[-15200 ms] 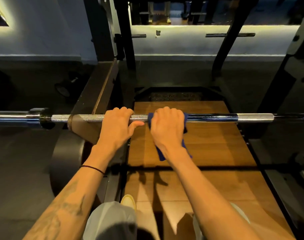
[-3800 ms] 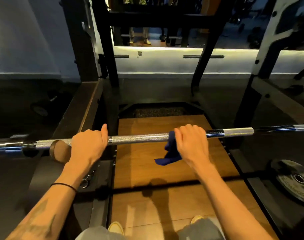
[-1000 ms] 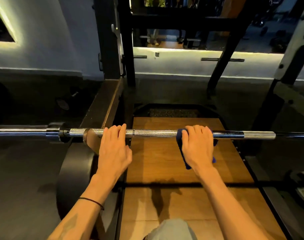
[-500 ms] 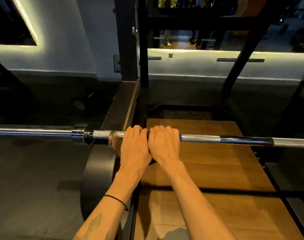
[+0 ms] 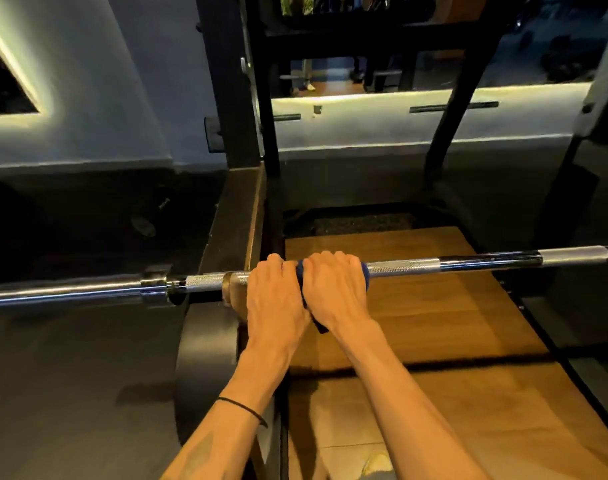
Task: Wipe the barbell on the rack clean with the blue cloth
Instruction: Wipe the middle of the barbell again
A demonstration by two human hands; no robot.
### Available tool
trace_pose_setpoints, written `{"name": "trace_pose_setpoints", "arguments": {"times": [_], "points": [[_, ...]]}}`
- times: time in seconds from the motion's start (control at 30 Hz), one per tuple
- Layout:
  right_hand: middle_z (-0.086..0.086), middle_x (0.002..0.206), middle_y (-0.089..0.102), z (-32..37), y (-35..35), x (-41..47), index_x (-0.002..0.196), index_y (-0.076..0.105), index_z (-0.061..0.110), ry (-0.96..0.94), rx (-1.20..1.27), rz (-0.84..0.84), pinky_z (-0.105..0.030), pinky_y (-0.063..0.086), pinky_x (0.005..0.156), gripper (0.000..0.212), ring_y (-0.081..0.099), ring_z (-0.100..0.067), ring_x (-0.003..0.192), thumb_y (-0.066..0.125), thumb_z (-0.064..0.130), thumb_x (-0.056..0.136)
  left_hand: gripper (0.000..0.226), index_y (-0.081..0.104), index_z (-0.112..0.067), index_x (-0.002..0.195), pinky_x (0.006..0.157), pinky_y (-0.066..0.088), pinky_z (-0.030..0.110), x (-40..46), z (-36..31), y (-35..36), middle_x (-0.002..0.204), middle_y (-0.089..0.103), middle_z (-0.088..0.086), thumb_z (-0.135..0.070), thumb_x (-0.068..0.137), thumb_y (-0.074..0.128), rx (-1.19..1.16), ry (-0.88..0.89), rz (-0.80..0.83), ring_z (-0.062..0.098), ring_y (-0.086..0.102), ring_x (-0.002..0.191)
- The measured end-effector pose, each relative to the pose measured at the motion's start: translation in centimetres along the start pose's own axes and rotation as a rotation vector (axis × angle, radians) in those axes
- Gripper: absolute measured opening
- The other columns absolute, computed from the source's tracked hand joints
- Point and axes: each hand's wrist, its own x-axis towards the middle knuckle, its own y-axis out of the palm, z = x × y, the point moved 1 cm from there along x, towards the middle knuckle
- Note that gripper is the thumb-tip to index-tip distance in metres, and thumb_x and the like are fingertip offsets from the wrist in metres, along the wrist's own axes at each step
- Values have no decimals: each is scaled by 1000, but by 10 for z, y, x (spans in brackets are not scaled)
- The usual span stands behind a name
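A silver barbell (image 5: 404, 266) lies across the view on the rack, its sleeve running off to the left. My left hand (image 5: 274, 299) grips the bar just right of the rack's brown support. Pressed against it, my right hand (image 5: 333, 289) grips the bar through the blue cloth (image 5: 364, 270). Only slivers of cloth show, between the hands, past the right knuckles and below the right palm.
Black rack uprights (image 5: 226, 98) stand behind the bar. A wooden lifting platform (image 5: 434, 334) lies under it, with dark rubber floor on both sides. A black weight plate (image 5: 202, 362) stands below the bar at left. A lit white wall ledge (image 5: 364, 123) runs along the back.
My right hand has slid the cloth left along the bar until it met my left hand, and both now stay put. The view has shifted a little to the left.
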Motion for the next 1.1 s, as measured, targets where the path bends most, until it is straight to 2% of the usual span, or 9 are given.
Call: {"name": "trace_pose_setpoints", "arguments": {"times": [0.17,0.3,0.4,0.47,0.6,0.7,0.8,0.97,1.1], "points": [[1,85,64,5,0,-4,82,54,23,25,16,-19,-37,43,78,25,61,-21,82,44,32,104,30,57,-22,112,77,23,25,-2,4,-2,110,52,1,-40,90,64,34,64,-8,13,37,88],[2,82,65,5,3,-12,84,62,22,6,57,-77,-39,48,77,31,61,-20,78,39,30,103,25,61,-18,102,71,29,27,3,13,1,97,53,3,-38,91,49,-3,122,-86,17,44,81],[5,90,66,-18,4,-21,99,66,24,-39,180,-108,-39,48,83,40,60,-18,85,29,38,102,27,63,-19,102,71,40,32,8,23,5,95,48,2,-40,87,52,-63,152,-82,18,44,83],[4,87,65,-56,5,-21,97,67,22,-31,192,-134,-42,48,80,38,59,-21,83,32,40,100,36,65,-20,102,75,44,34,9,26,8,97,47,0,-49,87,49,-124,138,-78,17,44,86],[-3,74,59,-168,2,-28,75,56,19,130,43,-223,-47,39,73,36,55,-32,74,35,33,100,47,62,-22,113,86,40,34,9,30,21,104,52,-4,-58,92,40,-168,120,-81,15,48,94],[-12,79,64,-252,-6,-40,79,61,14,217,-166,-230,-50,36,73,37,54,-37,79,32,27,99,48,59,-25,111,93,34,33,7,29,26,103,56,-7,-65,93,42,-170,119,-103,14,51,96],[-16,84,64,-296,-6,-50,83,61,10,304,-199,-273,-54,40,82,37,50,-37,85,31,24,98,55,57,-23,100,85,37,34,15,23,23,90,56,-7,-74,87,40,-126,109,-119,13,52,83],[-18,76,57,-238,18,-30,76,62,5,491,-158,-447,-55,37,94,35,52,-39,82,37,20,95,59,53,-23,94,80,42,36,28,24,25,77,55,-8,-80,83,38,-43,104,-27,12,53,72],[-1,86,59,-137,33,-24,86,64,17,261,71,-431,-48,37,99,31,52,-25,88,37,24,100,53,61,-23,98,82,36,32,23,26,32,83,59,-8,-72,83,53,-165,105,-123,13,54,77]]}}
